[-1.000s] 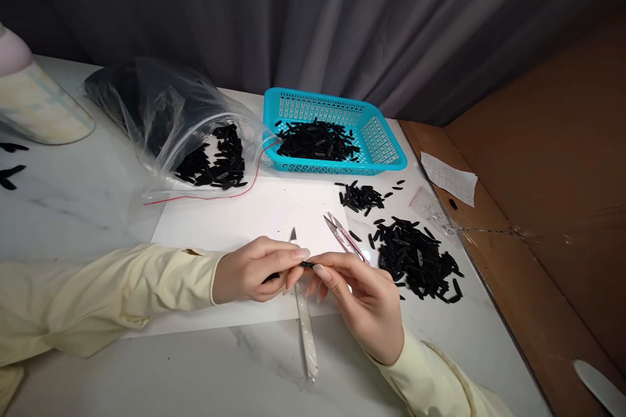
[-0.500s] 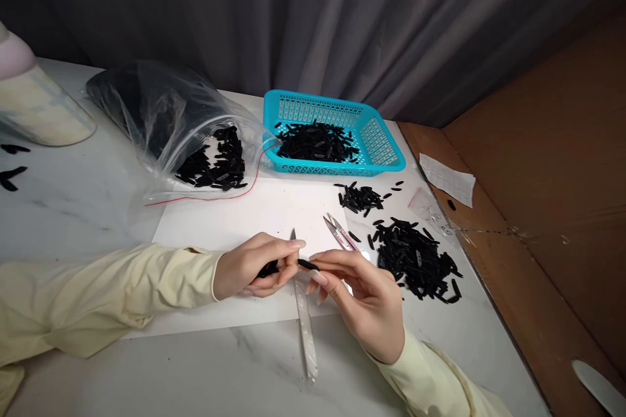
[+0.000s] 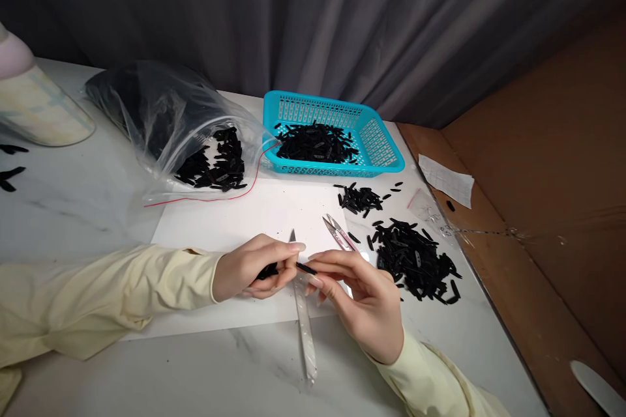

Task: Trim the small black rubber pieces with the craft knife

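Curled around several small black pieces [image 3: 267, 271] is my left hand [image 3: 257, 266], with its thumb stretched over the forefinger. Between thumb and fingertips my right hand [image 3: 366, 296] pinches one slim black oblong piece [image 3: 306, 268], whose far end meets the left fingers. Under the hands lies a thin knife [image 3: 305, 335] with a whitish handle, its pointed tip showing beyond them. Thread snips [image 3: 338, 232] with pinkish handles rest just past my right hand. All of this is over a white sheet [image 3: 205, 313] on the marbled table.
A turquoise basket [image 3: 391, 164] holding black pieces stands at the back. Left of it lies an open clear bag [image 3: 169, 104] with more pieces. A big pile [image 3: 415, 257] and a smaller pile [image 3: 360, 199] are on the right. A bottle [image 3: 44, 104] stands far left.
The black piece between my fingers has turned slightly and shows a different side. Both hands stay almost where they were.
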Available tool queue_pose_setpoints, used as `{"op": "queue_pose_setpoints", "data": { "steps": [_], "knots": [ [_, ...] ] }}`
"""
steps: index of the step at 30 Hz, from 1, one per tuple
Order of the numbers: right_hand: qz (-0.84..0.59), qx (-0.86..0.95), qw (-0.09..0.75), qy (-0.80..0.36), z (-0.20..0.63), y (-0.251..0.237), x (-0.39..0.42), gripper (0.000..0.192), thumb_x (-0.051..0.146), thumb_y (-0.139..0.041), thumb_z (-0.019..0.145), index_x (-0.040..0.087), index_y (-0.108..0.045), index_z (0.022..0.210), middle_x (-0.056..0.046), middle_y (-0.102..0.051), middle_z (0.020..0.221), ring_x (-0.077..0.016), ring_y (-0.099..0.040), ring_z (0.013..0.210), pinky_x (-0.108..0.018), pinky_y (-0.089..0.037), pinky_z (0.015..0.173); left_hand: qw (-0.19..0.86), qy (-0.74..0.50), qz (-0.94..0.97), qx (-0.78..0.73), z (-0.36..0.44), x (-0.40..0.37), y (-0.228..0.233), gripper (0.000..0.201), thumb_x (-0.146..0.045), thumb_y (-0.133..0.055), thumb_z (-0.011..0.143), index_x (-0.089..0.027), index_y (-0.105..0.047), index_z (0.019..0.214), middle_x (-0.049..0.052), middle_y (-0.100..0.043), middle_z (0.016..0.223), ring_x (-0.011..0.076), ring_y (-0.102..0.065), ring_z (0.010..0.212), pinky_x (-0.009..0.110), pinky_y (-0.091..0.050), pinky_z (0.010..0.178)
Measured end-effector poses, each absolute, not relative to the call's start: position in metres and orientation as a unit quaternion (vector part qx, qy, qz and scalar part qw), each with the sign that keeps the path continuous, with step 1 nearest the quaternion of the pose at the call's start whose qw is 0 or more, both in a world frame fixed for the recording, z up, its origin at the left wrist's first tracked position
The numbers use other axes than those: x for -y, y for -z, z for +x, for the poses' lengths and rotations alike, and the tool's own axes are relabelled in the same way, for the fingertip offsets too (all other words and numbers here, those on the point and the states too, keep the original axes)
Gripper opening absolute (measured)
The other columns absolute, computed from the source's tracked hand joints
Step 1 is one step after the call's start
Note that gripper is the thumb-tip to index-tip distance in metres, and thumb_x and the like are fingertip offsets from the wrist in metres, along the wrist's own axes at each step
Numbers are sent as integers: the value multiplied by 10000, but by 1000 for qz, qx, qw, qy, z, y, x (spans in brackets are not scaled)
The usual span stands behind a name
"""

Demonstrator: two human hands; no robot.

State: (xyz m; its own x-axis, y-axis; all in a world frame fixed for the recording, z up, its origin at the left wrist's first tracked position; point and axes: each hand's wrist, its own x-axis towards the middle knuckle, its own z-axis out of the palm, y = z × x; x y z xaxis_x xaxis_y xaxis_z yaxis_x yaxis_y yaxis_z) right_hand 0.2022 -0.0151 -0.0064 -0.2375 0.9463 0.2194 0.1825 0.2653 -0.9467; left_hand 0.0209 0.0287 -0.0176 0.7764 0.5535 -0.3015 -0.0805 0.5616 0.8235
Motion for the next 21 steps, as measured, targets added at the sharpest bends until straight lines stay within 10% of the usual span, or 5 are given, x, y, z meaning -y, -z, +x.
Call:
{"op": "queue_pose_setpoints", "data": {
  "steps": [13, 21],
  "knots": [
    [-439, 718, 442, -311, 209, -5, 1, 207, 82, -621, 783, 197, -612, 955, -30, -710, 852, -149, -688, 636, -261, -589, 614, 853, -180, 420, -251, 24, -31, 19, 466, -489, -348, 847, -160, -446, 531, -71, -255, 272, 51, -179, 240, 168, -146, 279],
    [-473, 801, 359, -82, 219, -48, -117, 217, 106, -640, 726, 164, -596, 931, -54, -696, 882, -203, -675, 745, -313, -543, 627, 877, -141, 400, -227, 23, -39, 21, 482, -556, -153, 868, -180, -448, 932, -102, -293, 279, 76, -132, 216, 144, -139, 249]
  ]
}}
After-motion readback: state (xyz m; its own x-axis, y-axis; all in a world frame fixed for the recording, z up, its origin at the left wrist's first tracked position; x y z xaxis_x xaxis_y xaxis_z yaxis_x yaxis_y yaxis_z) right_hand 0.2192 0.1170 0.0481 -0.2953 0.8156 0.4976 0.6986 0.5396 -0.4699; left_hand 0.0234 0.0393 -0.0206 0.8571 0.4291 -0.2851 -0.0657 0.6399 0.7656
